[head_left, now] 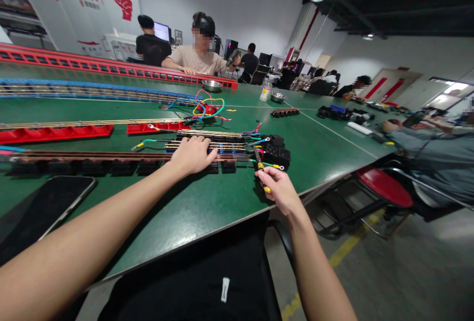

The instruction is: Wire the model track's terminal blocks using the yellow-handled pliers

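My left hand [192, 155] lies flat over a set of long metal-barred rails [231, 148] with black and blue supports, fingers stretched and thumb apart. My right hand [278, 186] is closed around the yellow-and-black handle of a screwdriver [260, 167]. Its shaft points up and away toward the rails' right end, where wires meet black blocks [276, 150]; whether the tip touches anything is too small to tell. A green wire with a ring terminal [272, 165] lies just beyond my right hand. Another green wire [148, 141] with a yellow sleeve sticks out left of my left hand.
A phone [70, 197] lies at the left near my forearm. Farther back are red holders [55, 135], a blue rail [92, 89], a red rail [122, 68], a metal bowl [212, 85] and a bottle [265, 90]. A co-worker [202, 54] sits opposite; a red stool [385, 186] stands right.
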A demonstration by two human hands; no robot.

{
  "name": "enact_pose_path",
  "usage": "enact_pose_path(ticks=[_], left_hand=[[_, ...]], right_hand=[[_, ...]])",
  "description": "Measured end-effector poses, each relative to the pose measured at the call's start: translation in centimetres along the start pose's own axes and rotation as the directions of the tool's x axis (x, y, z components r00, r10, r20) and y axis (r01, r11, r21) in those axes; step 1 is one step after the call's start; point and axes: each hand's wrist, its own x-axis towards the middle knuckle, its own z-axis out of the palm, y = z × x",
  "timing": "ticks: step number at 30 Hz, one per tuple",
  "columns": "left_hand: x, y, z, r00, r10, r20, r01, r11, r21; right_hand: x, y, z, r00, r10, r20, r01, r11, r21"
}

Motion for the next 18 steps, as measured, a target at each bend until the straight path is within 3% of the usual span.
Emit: enact_pose_path(ticks=[4,6,11,18], left_hand=[[-0.1,0.0,0.0,1.0,0.004,0.0,-0.004,1.0,-0.001],[-0.1,0.1,0.0,1.0,0.004,-0.004,-0.004,1.0,-0.003],[-0.1,0.1,0.0,1.0,0.004,-0.012,-0.004,1.0,0.008],[-0.1,0.1,0.1,1.0,0.001,-0.016,-0.001,1.0,0.007]], right_hand=[[0.2,0.5,0.0,0.999,-0.052,-0.011,0.05,0.988,-0.147],[0.2,0.8,0.1,0.99,-0.138,-0.01,0.131,0.96,-0.248],[0.0,1.0,0.7,0.921,-0.39,-0.004,0.335,0.796,-0.504],[-0.7,1.1,1.6,0.865,-0.501,0.023,0.371,0.609,-0.701]])
